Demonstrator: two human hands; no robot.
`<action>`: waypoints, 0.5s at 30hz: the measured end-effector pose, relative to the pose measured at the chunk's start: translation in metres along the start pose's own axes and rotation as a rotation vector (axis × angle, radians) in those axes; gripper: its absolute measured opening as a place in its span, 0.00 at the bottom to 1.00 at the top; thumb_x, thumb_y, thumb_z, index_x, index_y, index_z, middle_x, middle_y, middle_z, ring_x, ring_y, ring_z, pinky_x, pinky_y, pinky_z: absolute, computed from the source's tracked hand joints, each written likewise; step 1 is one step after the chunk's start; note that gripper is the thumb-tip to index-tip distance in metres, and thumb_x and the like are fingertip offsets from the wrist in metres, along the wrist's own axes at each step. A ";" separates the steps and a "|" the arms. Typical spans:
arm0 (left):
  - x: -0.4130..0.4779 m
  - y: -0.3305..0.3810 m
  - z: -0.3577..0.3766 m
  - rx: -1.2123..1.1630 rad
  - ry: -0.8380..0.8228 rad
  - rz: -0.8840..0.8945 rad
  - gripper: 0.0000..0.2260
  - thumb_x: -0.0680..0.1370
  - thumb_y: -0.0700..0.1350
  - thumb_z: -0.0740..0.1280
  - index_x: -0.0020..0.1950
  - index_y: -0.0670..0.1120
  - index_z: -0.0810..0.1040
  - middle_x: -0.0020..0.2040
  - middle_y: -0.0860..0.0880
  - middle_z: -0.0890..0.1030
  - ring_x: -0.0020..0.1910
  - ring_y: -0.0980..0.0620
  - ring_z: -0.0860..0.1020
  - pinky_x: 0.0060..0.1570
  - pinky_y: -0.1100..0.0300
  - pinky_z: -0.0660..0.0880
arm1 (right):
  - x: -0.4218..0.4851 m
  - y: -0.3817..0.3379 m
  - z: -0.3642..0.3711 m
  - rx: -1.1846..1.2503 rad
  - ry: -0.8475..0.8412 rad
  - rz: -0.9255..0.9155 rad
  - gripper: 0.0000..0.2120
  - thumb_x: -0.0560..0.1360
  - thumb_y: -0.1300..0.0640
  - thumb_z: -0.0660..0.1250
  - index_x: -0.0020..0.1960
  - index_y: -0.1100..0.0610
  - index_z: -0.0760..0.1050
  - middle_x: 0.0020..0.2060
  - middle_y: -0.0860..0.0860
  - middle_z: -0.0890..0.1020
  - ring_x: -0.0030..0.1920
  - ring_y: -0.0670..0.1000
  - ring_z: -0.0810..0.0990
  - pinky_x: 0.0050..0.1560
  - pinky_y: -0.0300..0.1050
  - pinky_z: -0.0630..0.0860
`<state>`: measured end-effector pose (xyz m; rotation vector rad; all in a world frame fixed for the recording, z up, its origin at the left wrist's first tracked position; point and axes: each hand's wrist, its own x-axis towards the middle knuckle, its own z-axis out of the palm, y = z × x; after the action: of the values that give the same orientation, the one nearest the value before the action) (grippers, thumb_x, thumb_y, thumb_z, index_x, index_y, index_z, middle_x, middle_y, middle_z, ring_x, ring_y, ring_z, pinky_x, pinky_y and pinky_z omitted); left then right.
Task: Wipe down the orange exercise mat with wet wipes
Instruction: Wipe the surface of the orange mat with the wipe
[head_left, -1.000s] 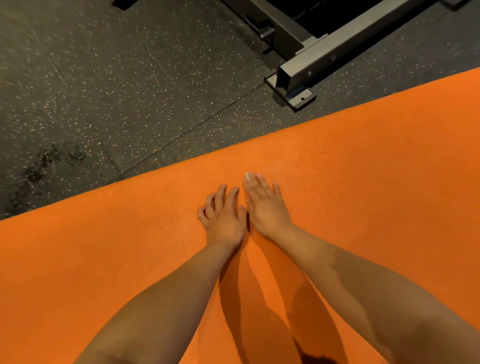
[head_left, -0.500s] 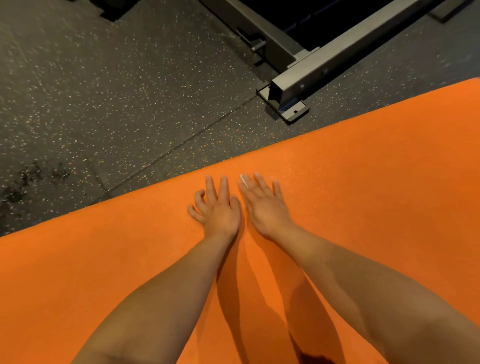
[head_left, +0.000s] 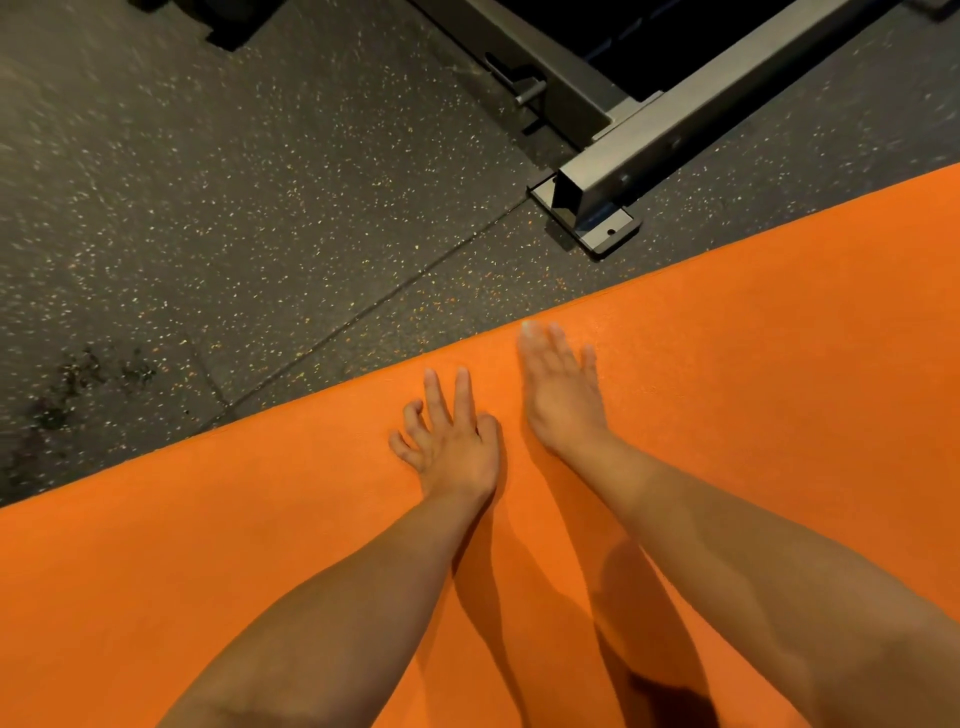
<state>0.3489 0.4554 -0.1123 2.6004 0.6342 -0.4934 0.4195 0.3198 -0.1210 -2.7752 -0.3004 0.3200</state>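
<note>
Mat (head_left: 753, 415) fills lower frame, its edge running diagonally. Left hand (head_left: 452, 447) rests on the mat at center, fingers loosely spread, grasping nothing. Right hand (head_left: 558, 384) lies flat and blurred by the mat edge. Speckled floor (head_left: 234, 208) upper left, steel frame (head_left: 675, 130) upper right.

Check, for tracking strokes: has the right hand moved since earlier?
Yes. The right hand slid forward; fingertips now reach the far edge of the orange mat.

the mat (head_left: 753, 441) lies flat and open on both sides of the left grip (head_left: 452, 447) and right grip (head_left: 558, 395). beyond its far edge the floor (head_left: 260, 208) is open at left; a steel beam (head_left: 675, 130) with its foot plate (head_left: 610, 236) stands near the edge, ahead of the right grip.
</note>
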 end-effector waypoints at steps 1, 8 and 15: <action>0.001 0.000 0.000 -0.002 -0.001 -0.004 0.27 0.82 0.57 0.48 0.80 0.66 0.42 0.81 0.56 0.36 0.76 0.45 0.43 0.72 0.35 0.37 | 0.007 0.007 -0.004 0.029 0.027 0.111 0.32 0.83 0.61 0.52 0.83 0.52 0.45 0.83 0.47 0.46 0.82 0.51 0.40 0.78 0.62 0.39; 0.003 -0.003 -0.001 -0.019 -0.025 0.009 0.28 0.82 0.55 0.49 0.80 0.65 0.40 0.80 0.56 0.33 0.77 0.45 0.41 0.73 0.35 0.35 | 0.019 -0.016 -0.004 0.108 0.012 0.177 0.31 0.83 0.62 0.51 0.83 0.53 0.46 0.83 0.48 0.45 0.81 0.49 0.39 0.77 0.64 0.35; 0.006 -0.011 0.000 -0.093 0.006 0.059 0.27 0.83 0.54 0.51 0.80 0.65 0.45 0.81 0.58 0.35 0.77 0.48 0.41 0.73 0.38 0.34 | -0.004 -0.043 0.002 0.112 -0.173 -0.078 0.33 0.83 0.56 0.57 0.83 0.50 0.45 0.82 0.45 0.46 0.81 0.48 0.37 0.77 0.64 0.32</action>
<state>0.3485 0.4662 -0.1183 2.5260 0.5674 -0.4280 0.4075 0.3595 -0.1075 -2.6233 -0.4177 0.5417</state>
